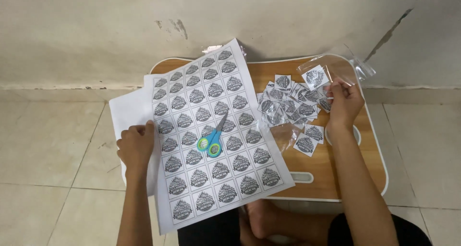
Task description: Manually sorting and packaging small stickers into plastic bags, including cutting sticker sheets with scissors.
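My left hand (136, 145) rests on the left edge of a big white sheet (211, 131) printed with rows of round black-and-white labels; its fingers grip the paper's edge. Blue-and-green scissors (213, 136) lie shut on the middle of that sheet. My right hand (344, 103) is at the far right, pinching a clear plastic bag (331, 68) that holds one cut square label (316, 77). A pile of cut square labels (290, 104) lies just left of that hand.
A low wooden lap table (365, 145) with a white rim bears the sheets and labels. A second blank sheet (127, 111) lies under the printed one. More clear bags (283, 131) lie among the labels. A wall stands behind; tiled floor surrounds; my crossed legs (269, 222) are below.
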